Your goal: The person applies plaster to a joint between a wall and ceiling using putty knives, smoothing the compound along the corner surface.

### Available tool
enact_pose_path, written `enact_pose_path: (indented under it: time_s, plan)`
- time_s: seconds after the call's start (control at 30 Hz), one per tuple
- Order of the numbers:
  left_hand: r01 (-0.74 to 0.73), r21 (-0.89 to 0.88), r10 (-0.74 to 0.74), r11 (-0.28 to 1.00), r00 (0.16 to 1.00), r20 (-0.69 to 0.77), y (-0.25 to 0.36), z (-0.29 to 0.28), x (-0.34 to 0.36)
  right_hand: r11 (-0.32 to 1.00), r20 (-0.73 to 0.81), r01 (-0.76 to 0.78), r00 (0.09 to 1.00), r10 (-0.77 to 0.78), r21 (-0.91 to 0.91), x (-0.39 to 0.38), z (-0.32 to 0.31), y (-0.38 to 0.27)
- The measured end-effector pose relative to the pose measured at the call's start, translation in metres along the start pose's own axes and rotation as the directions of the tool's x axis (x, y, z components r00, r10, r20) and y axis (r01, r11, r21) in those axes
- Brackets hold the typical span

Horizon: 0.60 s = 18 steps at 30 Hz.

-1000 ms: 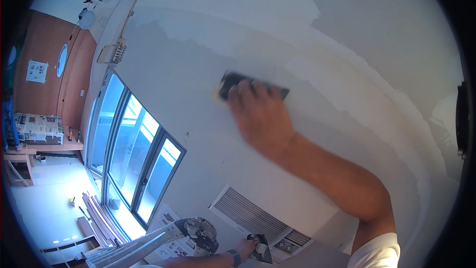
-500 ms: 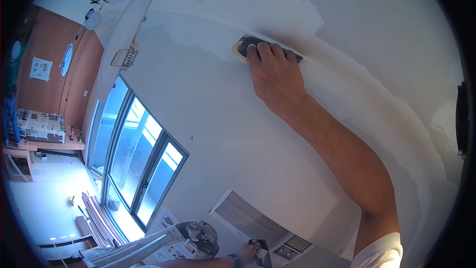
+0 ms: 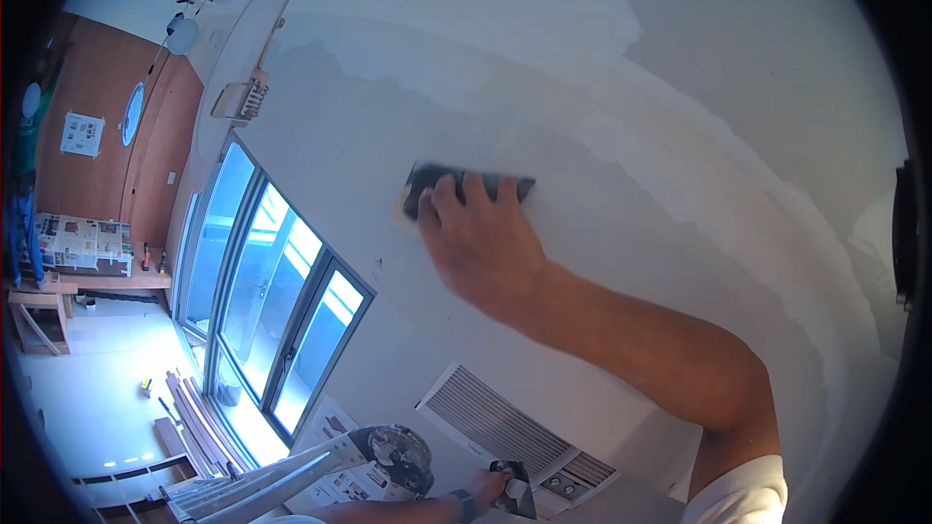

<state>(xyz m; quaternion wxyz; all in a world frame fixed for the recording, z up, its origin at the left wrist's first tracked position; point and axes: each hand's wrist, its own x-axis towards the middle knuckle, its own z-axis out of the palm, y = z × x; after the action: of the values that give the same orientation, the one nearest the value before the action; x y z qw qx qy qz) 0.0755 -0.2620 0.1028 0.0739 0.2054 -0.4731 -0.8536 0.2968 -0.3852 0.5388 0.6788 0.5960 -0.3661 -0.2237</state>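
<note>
Nearby, window (image 3: 272,301) beside wall vent (image 3: 495,424)

Dark grey sanding block (image 3: 469,186); patchy white wall (image 3: 680,87)

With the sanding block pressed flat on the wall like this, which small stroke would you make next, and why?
Probably a short stroke up and to the right. The right hand presses the dark sanding block flat on the wall, and the brighter, uneven band of patched filler runs just beside it that way. The left hand is low down by the ladder, holding a small object that I cannot make out.
</note>
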Motion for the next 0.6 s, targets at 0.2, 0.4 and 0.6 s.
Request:
enact_pose_path:
  time_s: [0.2,0.4,0.6]
  plan:
    - [0.003,0.115,-0.002,0.993,1.0,-0.006,0.0,0.005,0.005,0.994,-0.2,-0.108,0.974,0.106,0.003,0.001,-0.006,0.056]
    - [-0.051,0.305,0.095,0.951,0.987,-0.129,-0.016,0.007,0.036,0.954,-0.128,-0.288,0.952,0.277,-0.085,0.03,0.025,0.093]
    - [-0.054,0.052,0.054,0.997,0.999,0.006,-0.036,-0.003,0.052,0.989,0.041,-0.104,0.994,0.101,0.101,0.004,0.012,0.037]
